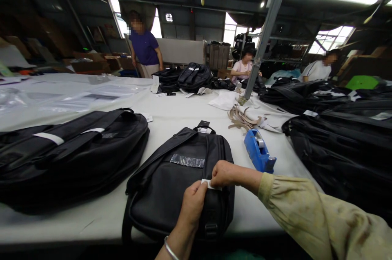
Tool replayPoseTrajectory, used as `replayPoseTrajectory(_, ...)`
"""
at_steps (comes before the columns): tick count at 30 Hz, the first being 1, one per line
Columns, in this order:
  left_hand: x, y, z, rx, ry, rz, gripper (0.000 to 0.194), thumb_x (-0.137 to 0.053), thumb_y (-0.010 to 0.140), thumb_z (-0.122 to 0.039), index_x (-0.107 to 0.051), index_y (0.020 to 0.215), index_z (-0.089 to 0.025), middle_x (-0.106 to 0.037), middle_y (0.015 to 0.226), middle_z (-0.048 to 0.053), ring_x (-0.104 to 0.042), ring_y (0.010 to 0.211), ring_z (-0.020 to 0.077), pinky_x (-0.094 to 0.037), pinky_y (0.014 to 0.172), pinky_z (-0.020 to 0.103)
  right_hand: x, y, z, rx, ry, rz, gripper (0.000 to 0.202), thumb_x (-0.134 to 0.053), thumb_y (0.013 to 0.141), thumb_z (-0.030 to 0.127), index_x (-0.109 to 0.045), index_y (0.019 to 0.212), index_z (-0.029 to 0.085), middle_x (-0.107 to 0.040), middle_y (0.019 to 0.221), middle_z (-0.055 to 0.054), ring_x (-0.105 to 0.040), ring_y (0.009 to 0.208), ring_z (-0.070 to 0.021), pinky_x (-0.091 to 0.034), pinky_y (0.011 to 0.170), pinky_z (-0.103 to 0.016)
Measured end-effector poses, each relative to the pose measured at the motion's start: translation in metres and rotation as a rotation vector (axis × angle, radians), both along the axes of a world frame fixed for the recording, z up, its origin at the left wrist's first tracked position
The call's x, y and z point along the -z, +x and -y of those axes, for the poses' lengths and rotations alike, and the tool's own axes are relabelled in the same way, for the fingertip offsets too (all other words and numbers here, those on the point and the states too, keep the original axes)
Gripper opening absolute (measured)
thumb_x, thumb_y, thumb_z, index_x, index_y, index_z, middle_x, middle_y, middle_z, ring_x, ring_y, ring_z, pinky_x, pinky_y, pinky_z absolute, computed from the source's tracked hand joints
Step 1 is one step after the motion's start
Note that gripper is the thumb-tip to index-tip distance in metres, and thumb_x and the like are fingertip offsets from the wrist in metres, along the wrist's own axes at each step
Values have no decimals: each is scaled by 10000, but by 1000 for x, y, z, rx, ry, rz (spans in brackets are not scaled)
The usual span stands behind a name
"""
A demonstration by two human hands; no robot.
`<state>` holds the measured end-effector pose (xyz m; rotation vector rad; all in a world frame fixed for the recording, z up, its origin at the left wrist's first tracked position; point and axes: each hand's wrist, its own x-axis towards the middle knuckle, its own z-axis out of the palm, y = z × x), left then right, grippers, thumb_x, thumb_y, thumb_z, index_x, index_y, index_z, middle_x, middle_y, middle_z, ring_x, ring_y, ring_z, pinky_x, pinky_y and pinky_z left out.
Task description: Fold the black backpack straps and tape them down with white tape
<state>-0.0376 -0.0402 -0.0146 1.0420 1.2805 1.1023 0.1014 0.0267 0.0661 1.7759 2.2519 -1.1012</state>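
A black backpack (162, 194) lies on the white table with its straps facing up. A strip of clear, shiny film (187, 161) sits across its upper part. Over the right-hand strap, both hands pinch a small white band (207, 183). My left hand (194, 201), with a silver bracelet at the wrist, is closed on the band's left end. Closed on its right end is my right hand (221, 173), in a pale yellow sleeve. The underside of the band is hidden.
A blue tape dispenser (259, 154) stands right of the backpack, near beige strips (241, 118). More black bags are at left (76, 158), right (339, 150) and far back (194, 77). A metal post (266, 31) rises behind the dispenser. Three people are beyond the table.
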Motion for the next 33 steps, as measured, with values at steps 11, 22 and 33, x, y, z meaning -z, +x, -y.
replayPoseTrajectory(11, -3, -2, -1, -34, 8, -147, 433, -616, 778, -532, -756, 852, -129, -700, 700, 35, -607, 723, 212, -436, 640, 260, 25, 29, 10, 133, -4, -59, 433, -698, 664, 504, -509, 451, 178, -458, 417, 11, -439, 437, -110, -300, 441, -242)
replayPoseTrajectory(22, -13, -10, -9, -34, -228, 192, 474, -753, 635, -550, -741, 836, -122, -737, 776, 67, -658, 757, 224, -503, 731, 309, 29, 55, 45, 429, 267, -534, 258, -606, 766, 359, -664, 630, 148, -600, 573, 2, -537, 588, -119, -378, 553, -211)
replayPoseTrajectory(33, -26, 2, -3, -37, -167, 157, 503, -738, 651, -583, -726, 835, -116, -697, 692, 46, -617, 686, 192, -471, 650, 281, 41, 16, 36, 521, -24, -640, 476, -702, 659, 531, -398, 526, 190, -280, 487, 76, -260, 496, -72, -187, 443, -223)
